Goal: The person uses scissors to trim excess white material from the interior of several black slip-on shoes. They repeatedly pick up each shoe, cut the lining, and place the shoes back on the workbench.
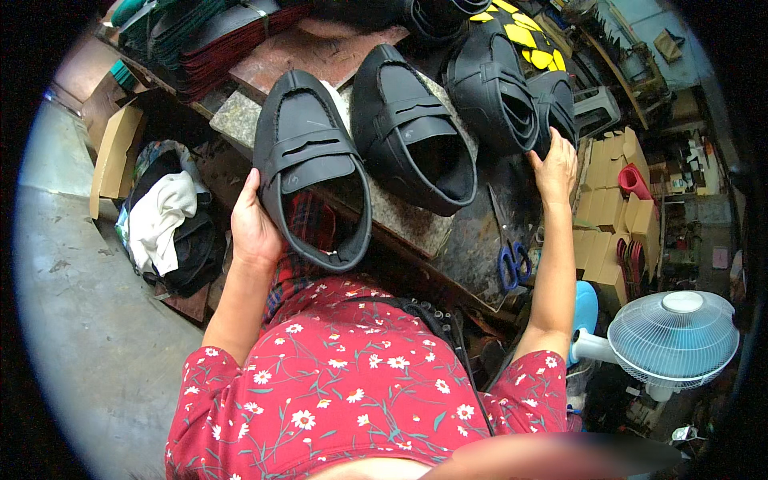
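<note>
My left hand [256, 224] grips the side of a black loafer upper [308, 164], thumb along its edge. Red plaid cloth shows through the upper's opening. Beside it, a second black loafer upper [404, 120] rests on a stone slab [412, 228], toe pointing away. My right hand [556, 172] reaches far right, its fingers closed on the edge of another black upper [554, 104]. Next to that one sits a stack of nested black uppers [492, 92]. Scissors with blue handles [510, 260] lie on the dark bench between the slab and my right forearm.
Stacked dark red and green sheets [240, 48] are at the back left. A white cloth [164, 224] tops a dark bundle at left. Cardboard boxes [612, 180] and a white-and-blue fan [672, 340] stand at right. Yellow pieces [520, 36] lie at the back.
</note>
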### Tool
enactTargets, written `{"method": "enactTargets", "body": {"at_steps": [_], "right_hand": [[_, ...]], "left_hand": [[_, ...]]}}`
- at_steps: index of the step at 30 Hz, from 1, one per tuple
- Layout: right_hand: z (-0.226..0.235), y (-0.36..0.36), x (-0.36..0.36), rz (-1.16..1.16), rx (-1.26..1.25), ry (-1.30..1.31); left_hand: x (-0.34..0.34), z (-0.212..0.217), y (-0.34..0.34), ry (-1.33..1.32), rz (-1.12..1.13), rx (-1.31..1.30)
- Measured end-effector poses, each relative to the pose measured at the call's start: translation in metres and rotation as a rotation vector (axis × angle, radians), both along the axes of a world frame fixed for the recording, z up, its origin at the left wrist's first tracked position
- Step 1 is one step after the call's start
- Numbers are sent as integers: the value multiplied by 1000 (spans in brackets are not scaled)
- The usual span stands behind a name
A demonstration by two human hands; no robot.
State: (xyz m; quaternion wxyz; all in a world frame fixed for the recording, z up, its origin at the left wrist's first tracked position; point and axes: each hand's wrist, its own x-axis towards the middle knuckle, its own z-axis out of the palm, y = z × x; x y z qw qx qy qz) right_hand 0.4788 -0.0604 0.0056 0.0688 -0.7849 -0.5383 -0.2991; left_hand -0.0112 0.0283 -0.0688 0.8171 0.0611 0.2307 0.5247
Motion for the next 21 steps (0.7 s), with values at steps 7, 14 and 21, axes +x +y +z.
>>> {"method": "enactTargets", "body": {"at_steps": [7,14,21], "right_hand": [[9,-40,66,170,197,659],[16,-73,90,253,245,1123],[35,-98,93,170,323,1280]], "left_hand": [[-3,-6,2,18,-20,-35],[-5,-15,11,8,-83,-24],[-5,-14,11,-2,-91,-36]]}}
